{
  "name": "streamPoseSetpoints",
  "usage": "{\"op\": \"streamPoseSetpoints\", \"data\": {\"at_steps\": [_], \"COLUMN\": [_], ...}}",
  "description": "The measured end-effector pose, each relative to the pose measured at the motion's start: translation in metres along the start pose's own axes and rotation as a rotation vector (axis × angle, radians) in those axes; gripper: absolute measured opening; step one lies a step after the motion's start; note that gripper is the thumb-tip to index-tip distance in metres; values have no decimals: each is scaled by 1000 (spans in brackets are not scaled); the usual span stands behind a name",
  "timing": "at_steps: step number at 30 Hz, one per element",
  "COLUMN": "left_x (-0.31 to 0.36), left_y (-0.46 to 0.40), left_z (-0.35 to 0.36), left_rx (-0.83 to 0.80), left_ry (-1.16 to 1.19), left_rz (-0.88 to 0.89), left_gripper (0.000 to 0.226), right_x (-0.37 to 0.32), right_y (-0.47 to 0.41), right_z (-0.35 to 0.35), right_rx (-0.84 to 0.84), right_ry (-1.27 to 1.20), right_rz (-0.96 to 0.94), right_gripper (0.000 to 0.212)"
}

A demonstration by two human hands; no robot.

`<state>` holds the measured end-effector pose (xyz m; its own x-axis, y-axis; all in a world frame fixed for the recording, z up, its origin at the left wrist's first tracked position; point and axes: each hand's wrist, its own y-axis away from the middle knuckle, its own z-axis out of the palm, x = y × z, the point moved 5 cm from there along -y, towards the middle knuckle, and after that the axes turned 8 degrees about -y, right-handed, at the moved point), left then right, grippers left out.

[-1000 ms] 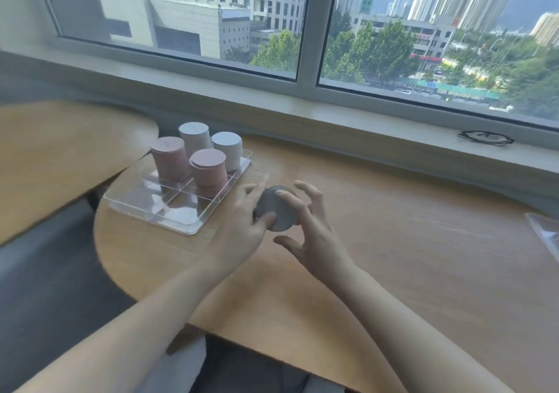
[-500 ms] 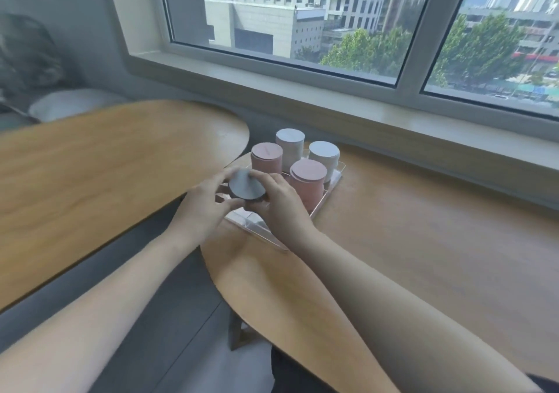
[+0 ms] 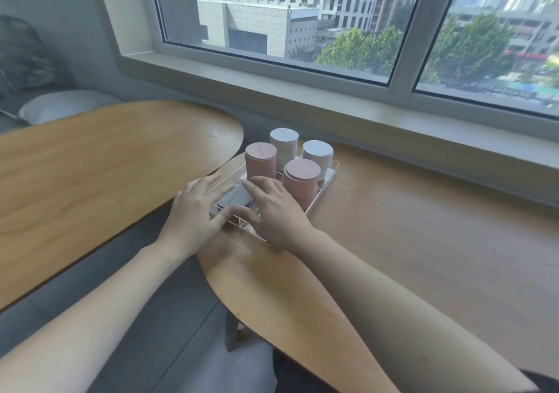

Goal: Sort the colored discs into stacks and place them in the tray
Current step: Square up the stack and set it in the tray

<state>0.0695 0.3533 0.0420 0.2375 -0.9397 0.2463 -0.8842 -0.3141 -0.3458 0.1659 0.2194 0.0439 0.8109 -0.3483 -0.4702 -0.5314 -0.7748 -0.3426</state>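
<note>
Now, step: grey stack [image 3: 234, 200] going into tray [image 3: 328, 177].
Hands: left hand [image 3: 196, 211] and right hand [image 3: 273, 208] both grasp it.
Next: seat it, let go.

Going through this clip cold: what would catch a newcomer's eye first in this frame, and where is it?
First the four tall disc stacks in the clear tray near the window: two pink stacks in front and to the left, two white stacks behind. Next, both hands meet at the tray's near corner, the left hand and right hand flanking a low grey stack in a front compartment.
</note>
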Motion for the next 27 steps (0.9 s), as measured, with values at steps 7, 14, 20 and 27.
{"op": "streamPoseSetpoints", "data": {"at_steps": [7,14,20,27], "left_x": [122,308,475,647], "left_y": [33,70,91,98], "left_z": [-19,29,88,133], "left_rx": [107,-102,-294,-444], "left_ry": [276,601,773,745], "left_rz": [246,492,651,747], "left_gripper": [26,20,18,19], "right_x": [6,79,166,244], "right_y": [109,296,459,598], "right_z": [-93,-215,-323,-423], "right_rx": [157,222,508,684], "right_ry": [40,217,125,134], "right_rz": [-17,286,781,1240], "right_gripper": [39,36,23,32]}}
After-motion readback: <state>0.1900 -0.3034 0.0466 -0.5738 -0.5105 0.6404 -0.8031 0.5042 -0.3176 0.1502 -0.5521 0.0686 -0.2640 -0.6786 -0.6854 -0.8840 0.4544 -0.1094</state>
